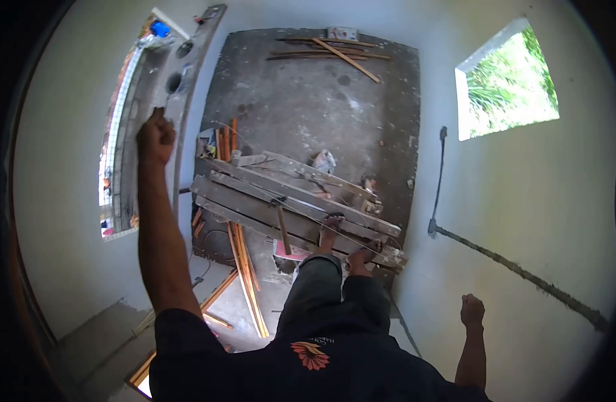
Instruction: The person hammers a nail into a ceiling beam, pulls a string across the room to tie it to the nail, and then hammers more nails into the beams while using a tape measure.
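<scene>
My left hand (156,137) is raised on the left, in front of the long grey ledge (187,100) beside the wall opening. Its fingers are pinched together, and whatever may be between them is too small to make out. My right hand (473,310) is closed in a fist, low beside the right wall, with nothing visible in it. Below me, my bare feet stand on a scaffold of grey wooden planks (254,201). A hammer (283,228) with a wooden handle lies across these planks, left of my feet.
Beneath the planks lies a concrete floor (288,100) with loose timber strips (244,275) and more sticks (335,50) at the far end. A crumpled white bag (324,161) lies beyond the scaffold. The right wall has a window opening (509,84) and a rough cement-filled groove (515,268).
</scene>
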